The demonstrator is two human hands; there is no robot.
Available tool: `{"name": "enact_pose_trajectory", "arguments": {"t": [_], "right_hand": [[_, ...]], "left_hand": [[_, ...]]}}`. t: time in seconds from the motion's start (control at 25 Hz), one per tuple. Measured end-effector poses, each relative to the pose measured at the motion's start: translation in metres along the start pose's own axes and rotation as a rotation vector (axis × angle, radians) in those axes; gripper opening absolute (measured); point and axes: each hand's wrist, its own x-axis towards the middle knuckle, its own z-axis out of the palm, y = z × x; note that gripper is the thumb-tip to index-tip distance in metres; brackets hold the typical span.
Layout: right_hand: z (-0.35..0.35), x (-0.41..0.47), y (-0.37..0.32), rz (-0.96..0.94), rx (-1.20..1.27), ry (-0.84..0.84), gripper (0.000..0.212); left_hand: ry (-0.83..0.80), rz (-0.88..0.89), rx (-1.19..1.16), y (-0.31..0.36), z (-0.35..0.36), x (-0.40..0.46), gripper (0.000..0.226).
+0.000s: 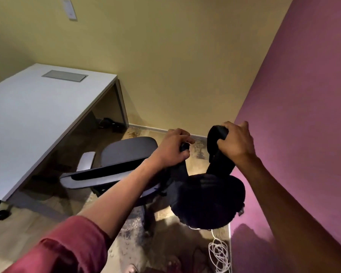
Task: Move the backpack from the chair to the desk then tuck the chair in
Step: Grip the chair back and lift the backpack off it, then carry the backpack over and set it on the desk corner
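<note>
1. Head view: the left hand (170, 149) is clenched on a dark strap of the backpack (207, 200), its fingers (183, 154) curled shut around the strap.
2. Head view: the right hand (235, 142) is clenched on the other, padded strap (218, 134), with its fingers wrapped over the top of the loop.
3. Head view: the backpack, black and rounded, hangs below both hands at about 5 o'clock of the frame's middle, clear of the chair (114, 168) and off to that chair's 3 o'clock side, close to the purple wall (303, 115).
4. Head view: the chair is grey with a pale armrest (86, 160); it stands pulled out from under the tabletop (37, 107), its seat bare.
5. Head view: the tabletop is white, at 9 o'clock, with a grey cable hatch (65, 75) set into its far part.
6. Head view: a coiled white cable (220, 253) lies on the floor at 6 o'clock, beside the purple wall.
7. Head view: the left arm wears a red sleeve (67, 247) pushed up toward the elbow.
</note>
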Motion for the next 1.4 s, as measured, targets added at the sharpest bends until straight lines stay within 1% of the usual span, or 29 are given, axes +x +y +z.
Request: {"name": "enact_pose_trajectory", "arguments": {"t": [0.12, 0.2, 0.24, 0.32, 0.36, 0.44, 0.52, 0.6, 0.72, 0.84, 0.92, 1.04, 1.16, 1.32, 1.4], "right_hand": [[-0.021, 0.012, -0.001, -0.002, 0.021, 0.023, 0.048], [-0.036, 0.021, -0.003, -0.001, 0.021, 0.046, 0.049], [-0.043, 0.025, -0.006, 0.003, 0.020, 0.065, 0.049], [-0.058, 0.035, -0.011, 0.011, 0.022, 0.112, 0.051], [-0.065, 0.040, -0.014, 0.012, 0.022, 0.132, 0.052], [-0.075, 0.048, -0.017, 0.019, 0.026, 0.155, 0.055], [-0.082, 0.054, -0.019, 0.025, 0.031, 0.158, 0.056], [-0.086, 0.058, -0.020, 0.021, 0.027, 0.161, 0.057], [-0.090, 0.065, -0.020, 0.019, 0.022, 0.171, 0.056], [-0.096, 0.078, -0.013, 0.027, 0.024, 0.214, 0.050], [-0.100, 0.091, -0.003, 0.048, 0.018, 0.238, 0.047], [-0.098, 0.110, 0.018, 0.075, 0.038, 0.233, 0.050], [-0.087, 0.125, 0.037, 0.069, 0.099, 0.205, 0.053], [-0.068, 0.132, 0.052, 0.084, 0.159, 0.070, 0.061], [-0.059, 0.132, 0.058, 0.095, 0.146, -0.020, 0.055]], "left_hand": [[0.049, 0.021, 0.060, 0.004, 0.007, 0.033, 0.036], [0.061, -0.010, 0.109, 0.007, 0.014, 0.046, 0.046], [0.092, -0.002, 0.133, 0.008, 0.018, 0.046, 0.053], [0.159, 0.117, 0.159, 0.011, 0.028, 0.036, 0.063], [0.144, 0.205, 0.177, 0.011, 0.034, 0.028, 0.067], [0.032, 0.330, 0.281, 0.005, 0.043, 0.015, 0.077], [-0.057, 0.320, 0.398, 0.000, 0.047, 0.014, 0.081], [-0.060, 0.272, 0.425, 0.002, 0.047, 0.020, 0.071], [0.006, 0.255, 0.369, 0.012, 0.048, 0.028, 0.050], [0.053, 0.238, 0.261, 0.025, 0.046, 0.036, 0.042], [0.060, 0.258, 0.225, 0.037, 0.044, 0.046, 0.037], [0.054, 0.312, 0.202, 0.055, 0.040, 0.060, 0.033], [0.070, 0.333, 0.169, 0.064, 0.036, 0.073, 0.035], [0.106, 0.358, 0.142, 0.074, 0.025, 0.089, 0.040], [0.149, 0.376, 0.131, 0.080, 0.017, 0.100, 0.041]]}}
